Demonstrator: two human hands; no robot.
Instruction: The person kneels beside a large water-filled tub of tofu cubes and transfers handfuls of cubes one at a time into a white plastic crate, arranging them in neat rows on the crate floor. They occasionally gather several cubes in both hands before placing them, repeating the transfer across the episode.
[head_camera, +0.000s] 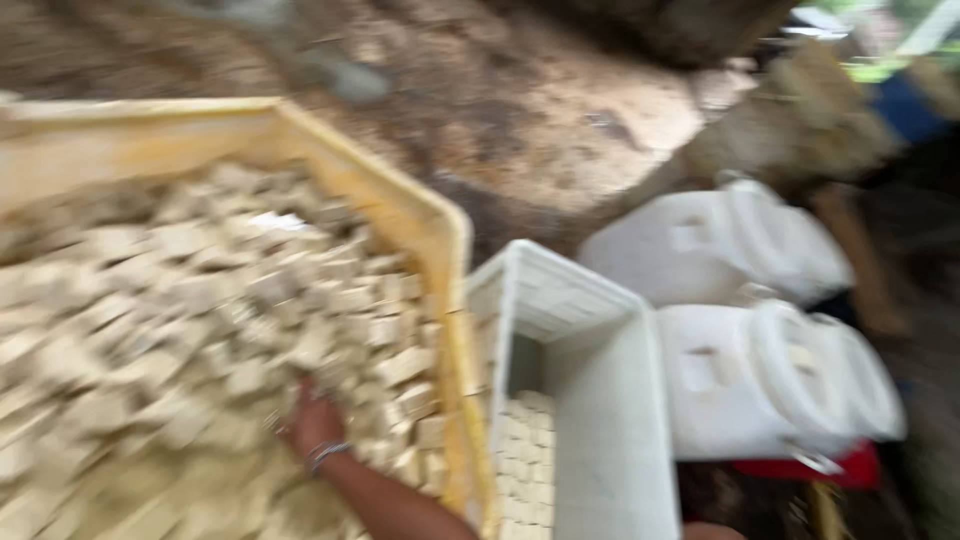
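The picture is motion-blurred. My left hand (313, 420), with a thin bracelet at the wrist, reaches into a large yellow crate (440, 215) heaped with several pale tan rectangular blocks (200, 300). The fingers are buried among the blocks near the crate's right wall, and the blur hides whether they hold one. Right beside it stands a white crate (600, 400) with more of the same blocks (525, 440) stacked in neat rows at its bottom. My right hand is out of the picture.
Two white plastic jerrycans (770, 380) lie on their sides right of the white crate, one behind the other, over something red (860, 470). Bare brown earth (520, 110) stretches behind the crates. Dark blurred shapes fill the far right.
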